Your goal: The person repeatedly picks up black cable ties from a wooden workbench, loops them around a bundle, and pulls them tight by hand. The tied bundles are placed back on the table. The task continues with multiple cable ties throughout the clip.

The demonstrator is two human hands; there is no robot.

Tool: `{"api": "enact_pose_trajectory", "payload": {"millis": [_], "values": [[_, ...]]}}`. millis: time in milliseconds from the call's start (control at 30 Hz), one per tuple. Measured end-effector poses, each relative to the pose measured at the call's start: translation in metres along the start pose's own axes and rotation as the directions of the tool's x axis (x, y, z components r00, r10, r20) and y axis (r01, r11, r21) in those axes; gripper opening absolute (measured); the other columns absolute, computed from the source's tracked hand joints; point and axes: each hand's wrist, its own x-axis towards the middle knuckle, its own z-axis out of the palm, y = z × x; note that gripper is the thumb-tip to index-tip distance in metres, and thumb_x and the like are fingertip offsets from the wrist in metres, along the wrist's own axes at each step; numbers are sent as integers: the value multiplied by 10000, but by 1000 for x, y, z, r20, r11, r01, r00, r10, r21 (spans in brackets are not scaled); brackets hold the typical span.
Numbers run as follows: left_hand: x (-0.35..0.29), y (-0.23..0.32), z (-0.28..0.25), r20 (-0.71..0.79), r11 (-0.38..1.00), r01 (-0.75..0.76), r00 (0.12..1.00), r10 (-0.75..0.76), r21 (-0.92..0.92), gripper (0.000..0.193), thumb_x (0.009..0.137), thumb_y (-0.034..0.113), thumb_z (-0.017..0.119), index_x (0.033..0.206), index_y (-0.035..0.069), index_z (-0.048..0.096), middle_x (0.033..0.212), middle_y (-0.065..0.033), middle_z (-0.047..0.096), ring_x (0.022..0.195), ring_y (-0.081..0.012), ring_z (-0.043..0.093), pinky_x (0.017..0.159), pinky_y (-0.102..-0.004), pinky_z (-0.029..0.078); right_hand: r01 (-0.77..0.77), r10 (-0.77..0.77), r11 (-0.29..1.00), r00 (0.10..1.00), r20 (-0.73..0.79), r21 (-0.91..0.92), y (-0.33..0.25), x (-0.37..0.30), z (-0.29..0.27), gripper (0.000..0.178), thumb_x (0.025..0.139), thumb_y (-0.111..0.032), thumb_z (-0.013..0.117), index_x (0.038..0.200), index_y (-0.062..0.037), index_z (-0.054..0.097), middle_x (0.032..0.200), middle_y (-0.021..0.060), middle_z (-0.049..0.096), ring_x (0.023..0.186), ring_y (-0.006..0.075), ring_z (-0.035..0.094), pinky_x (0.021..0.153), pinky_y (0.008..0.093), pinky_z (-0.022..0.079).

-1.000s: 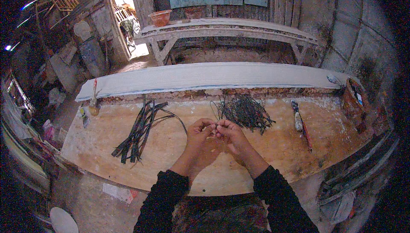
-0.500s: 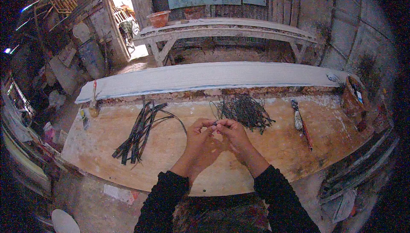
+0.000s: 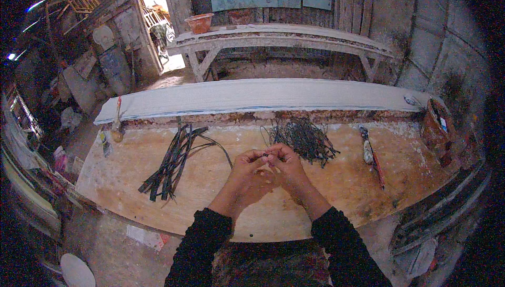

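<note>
Over the middle of the wooden board (image 3: 231,224), my left hand (image 3: 245,175) and my right hand (image 3: 288,167) meet at the fingertips. Both pinch a small dark strip (image 3: 265,155), mostly hidden by the fingers. A bundle of flat black strips (image 3: 171,163) lies left of my left hand, one strip curving toward it. Just beyond my right hand is a tangled heap of thin black knotted strands (image 3: 305,141). Farther right, a pale-handled tool (image 3: 366,150) lies beside a red pen-like stick (image 3: 377,170).
Along the board's far edge runs a long white surface (image 3: 263,95). A brown pot (image 3: 435,126) stands at the right end, and a brush (image 3: 117,124) lies at the left. A white bench (image 3: 284,39) bearing an orange basin (image 3: 199,24) is at the back.
The view has shifted slightly. My hands stay together at the same spot, fingertips still pinching, with only small finger movement.
</note>
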Motion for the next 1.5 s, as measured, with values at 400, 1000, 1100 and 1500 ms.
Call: {"api": "enact_pose_trajectory", "payload": {"millis": [400, 1000, 1100, 1500], "values": [[5, -9, -4, -169, 1000, -26, 985, 27, 7, 72, 883, 126, 598, 912, 61, 590, 807, -25, 602, 678, -109, 552, 553, -244, 463, 7, -20, 967, 999, -48, -254, 2, -6, 11, 79, 900, -109, 548, 949, -120, 488, 820, -41, 456, 700, 70, 448, 631, 231, 398], [13, -3, -20, -88, 951, -203, 969, 229, 234, 178, 870, 181, 630, 995, 60, 595, 895, -14, 616, 785, -106, 558, 688, -271, 462, -109, 117, 988, 991, -66, 114, 2, -5, 10, 154, 864, -60, 565, 909, -132, 437, 784, -11, 504, 651, 85, 499, 559, 227, 447], [11, -1, -9, -18, 926, -205, 975, 223, 317, 262, 849, 164, 658, 1073, 44, 597, 909, -23, 617, 827, -116, 566, 723, -282, 475, -43, 81, 908, 994, -73, 418, 5, 1, 1, 166, 861, -58, 584, 940, -128, 456, 763, -6, 515, 633, 84, 507, 616, 248, 495], [10, -7, -10, 12, 941, -156, 987, 160, 299, 182, 843, 195, 673, 936, 42, 638, 768, 10, 593, 689, -68, 511, 612, -217, 407, -19, 69, 873, 994, -86, 487, 12, 10, -14, 308, 872, -137, 620, 1140, -115, 472, 866, 27, 570, 730, 96, 550, 668, 282, 528]]}}
